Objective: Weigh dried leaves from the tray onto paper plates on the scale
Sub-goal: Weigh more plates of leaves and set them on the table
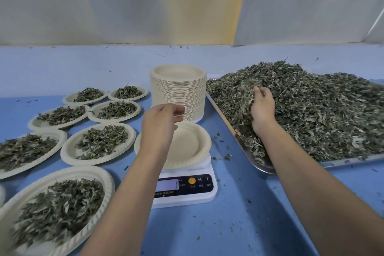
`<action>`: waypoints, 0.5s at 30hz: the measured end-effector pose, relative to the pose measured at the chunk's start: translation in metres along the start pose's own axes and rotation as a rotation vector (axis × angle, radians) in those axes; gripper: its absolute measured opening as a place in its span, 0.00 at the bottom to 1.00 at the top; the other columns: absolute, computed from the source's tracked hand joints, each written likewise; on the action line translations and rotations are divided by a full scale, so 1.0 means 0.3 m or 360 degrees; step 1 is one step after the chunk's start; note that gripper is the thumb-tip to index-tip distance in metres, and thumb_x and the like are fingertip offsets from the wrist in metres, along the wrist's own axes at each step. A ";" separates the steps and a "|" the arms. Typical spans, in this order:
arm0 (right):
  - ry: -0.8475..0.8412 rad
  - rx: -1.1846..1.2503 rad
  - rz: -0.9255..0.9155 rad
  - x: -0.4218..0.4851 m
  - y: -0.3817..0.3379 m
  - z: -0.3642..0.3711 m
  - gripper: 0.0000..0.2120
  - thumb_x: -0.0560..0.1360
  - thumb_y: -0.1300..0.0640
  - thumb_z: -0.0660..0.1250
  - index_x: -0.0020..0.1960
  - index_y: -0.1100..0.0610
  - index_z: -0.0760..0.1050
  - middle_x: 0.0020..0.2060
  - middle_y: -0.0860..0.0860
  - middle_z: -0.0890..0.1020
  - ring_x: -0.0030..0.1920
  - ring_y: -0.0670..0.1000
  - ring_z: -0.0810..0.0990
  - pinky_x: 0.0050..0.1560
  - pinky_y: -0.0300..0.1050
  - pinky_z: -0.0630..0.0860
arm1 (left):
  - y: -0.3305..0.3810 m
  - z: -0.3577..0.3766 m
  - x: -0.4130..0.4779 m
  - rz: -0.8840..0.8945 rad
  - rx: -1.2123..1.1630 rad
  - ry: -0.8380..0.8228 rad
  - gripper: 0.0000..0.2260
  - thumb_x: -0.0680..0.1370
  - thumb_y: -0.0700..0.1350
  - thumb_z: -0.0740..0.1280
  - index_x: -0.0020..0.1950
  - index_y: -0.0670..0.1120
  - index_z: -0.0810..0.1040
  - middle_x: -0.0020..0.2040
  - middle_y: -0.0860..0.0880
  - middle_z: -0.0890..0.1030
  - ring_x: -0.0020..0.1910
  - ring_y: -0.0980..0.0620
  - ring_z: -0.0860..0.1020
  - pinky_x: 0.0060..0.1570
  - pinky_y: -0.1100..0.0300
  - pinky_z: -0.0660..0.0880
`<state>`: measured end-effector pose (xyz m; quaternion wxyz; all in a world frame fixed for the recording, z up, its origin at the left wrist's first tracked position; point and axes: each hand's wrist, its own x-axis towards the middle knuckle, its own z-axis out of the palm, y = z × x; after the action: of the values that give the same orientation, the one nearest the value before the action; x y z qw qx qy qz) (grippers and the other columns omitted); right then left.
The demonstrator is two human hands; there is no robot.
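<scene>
1. Gripping a handful of dried leaves point(311, 110), the right hand point(262, 108) is sunk into the left flank of the heap, fingers curled round the clump and wrist low over the tray point(353, 161).
2. The coming move turns on where the empty plate point(193, 147) lies from that grip: to the left, closer to the person and lower down, sitting flat on the scale point(187, 188). The plate is round, so no long axis matters, only reaching its middle.
3. Between hand and plate runs the tray's left rim, slanting from far to near, and the handful has to clear it; loose bits point(227, 156) already lie on the blue table point(249, 224) just beside the scale.
4. The left hand point(162, 123) hovers right over the plate's left half, fingers loosely curled. As far as this angle shows, it holds nothing. It is the nearer hand to the plate, but the right one has the load, so I judge the left should give way or it will block the drop.
5. A tall stack of plates point(178, 91) stands just behind the scale (touching the tray's corner, or nearly so) and bounds the path on the far side.
6. Filled plates point(101, 141) crowd the table to the left, one just beside the scale.
</scene>
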<state>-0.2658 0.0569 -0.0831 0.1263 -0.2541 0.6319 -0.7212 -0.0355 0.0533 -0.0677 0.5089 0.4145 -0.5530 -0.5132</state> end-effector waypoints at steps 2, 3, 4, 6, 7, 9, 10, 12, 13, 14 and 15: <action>-0.0085 0.0231 0.0106 -0.031 -0.058 0.026 0.10 0.83 0.52 0.54 0.58 0.53 0.71 0.50 0.47 0.75 0.52 0.50 0.75 0.54 0.49 0.71 | 0.002 -0.007 0.005 -0.0042 -0.0066 0.0044 0.12 0.77 0.39 0.59 0.39 0.46 0.81 0.42 0.50 0.84 0.43 0.52 0.81 0.42 0.60 0.73; -0.0148 0.0358 0.0147 -0.051 -0.088 0.043 0.08 0.83 0.52 0.54 0.55 0.51 0.71 0.51 0.49 0.77 0.53 0.52 0.76 0.55 0.52 0.74 | 0.003 -0.011 0.007 -0.0065 -0.0099 0.0069 0.12 0.78 0.39 0.59 0.40 0.45 0.81 0.42 0.50 0.84 0.43 0.52 0.81 0.42 0.61 0.73; -0.0222 0.0483 0.0171 -0.075 -0.116 0.061 0.07 0.83 0.53 0.55 0.53 0.50 0.71 0.50 0.50 0.78 0.53 0.54 0.78 0.54 0.53 0.76 | 0.005 -0.014 0.007 -0.0091 -0.0136 0.0093 0.12 0.78 0.39 0.58 0.41 0.45 0.81 0.43 0.50 0.83 0.43 0.53 0.80 0.42 0.61 0.74; -0.0386 0.0678 0.0182 -0.131 -0.162 0.101 0.07 0.82 0.53 0.55 0.51 0.50 0.72 0.49 0.50 0.79 0.51 0.53 0.79 0.51 0.52 0.78 | 0.011 -0.019 0.007 -0.0151 -0.0227 0.0133 0.11 0.79 0.40 0.58 0.46 0.44 0.80 0.45 0.49 0.83 0.44 0.53 0.80 0.42 0.62 0.74; -0.0462 0.0712 0.0167 -0.161 -0.176 0.123 0.08 0.82 0.53 0.55 0.50 0.50 0.72 0.48 0.50 0.79 0.50 0.52 0.80 0.49 0.50 0.78 | 0.015 -0.021 0.006 -0.0180 -0.0281 0.0145 0.10 0.79 0.41 0.58 0.49 0.44 0.79 0.48 0.49 0.82 0.45 0.53 0.80 0.42 0.62 0.74; -0.0564 0.0591 0.0066 -0.225 -0.184 0.168 0.08 0.82 0.53 0.55 0.48 0.49 0.71 0.47 0.48 0.79 0.49 0.49 0.79 0.49 0.47 0.77 | 0.023 -0.023 0.003 -0.0227 -0.0381 0.0114 0.10 0.81 0.48 0.59 0.57 0.47 0.76 0.55 0.49 0.79 0.51 0.52 0.78 0.45 0.61 0.75; -0.0578 0.0444 -0.0037 -0.258 -0.178 0.191 0.08 0.82 0.53 0.55 0.48 0.50 0.71 0.46 0.46 0.78 0.48 0.46 0.78 0.49 0.43 0.75 | 0.025 -0.021 0.001 -0.0243 -0.0406 0.0066 0.13 0.81 0.52 0.59 0.63 0.49 0.73 0.60 0.50 0.77 0.56 0.51 0.77 0.48 0.58 0.75; -0.0542 0.0180 -0.0304 -0.317 -0.152 0.234 0.06 0.82 0.54 0.56 0.51 0.52 0.70 0.45 0.43 0.76 0.46 0.40 0.74 0.46 0.34 0.70 | 0.027 -0.003 0.000 -0.0282 -0.0453 -0.0041 0.20 0.79 0.60 0.58 0.70 0.57 0.65 0.67 0.52 0.70 0.63 0.47 0.72 0.53 0.50 0.75; -0.0511 0.0092 -0.0421 -0.341 -0.139 0.254 0.05 0.82 0.55 0.56 0.52 0.53 0.70 0.44 0.44 0.76 0.45 0.40 0.74 0.44 0.32 0.68 | 0.028 0.011 -0.002 -0.0319 -0.0505 -0.0089 0.22 0.78 0.62 0.58 0.71 0.60 0.62 0.68 0.52 0.69 0.63 0.45 0.71 0.55 0.45 0.74; -0.0485 0.0023 -0.0509 -0.362 -0.128 0.271 0.05 0.81 0.56 0.57 0.51 0.55 0.71 0.44 0.47 0.77 0.44 0.44 0.74 0.43 0.34 0.68 | 0.028 0.025 -0.002 -0.0360 -0.0573 -0.0131 0.22 0.77 0.63 0.58 0.71 0.63 0.62 0.67 0.53 0.70 0.63 0.45 0.72 0.56 0.42 0.73; -0.0477 -0.0032 -0.0560 -0.380 -0.118 0.286 0.06 0.81 0.57 0.58 0.51 0.57 0.72 0.46 0.51 0.77 0.46 0.48 0.75 0.45 0.37 0.69 | 0.024 0.039 0.001 -0.0395 -0.0656 -0.0164 0.22 0.77 0.64 0.59 0.70 0.64 0.62 0.66 0.53 0.72 0.61 0.45 0.74 0.56 0.41 0.73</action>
<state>-0.1201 0.0474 -0.0658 0.0884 -0.4659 0.5591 -0.6801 -0.0467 0.0557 -0.0600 0.4869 0.3400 -0.4065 -0.6943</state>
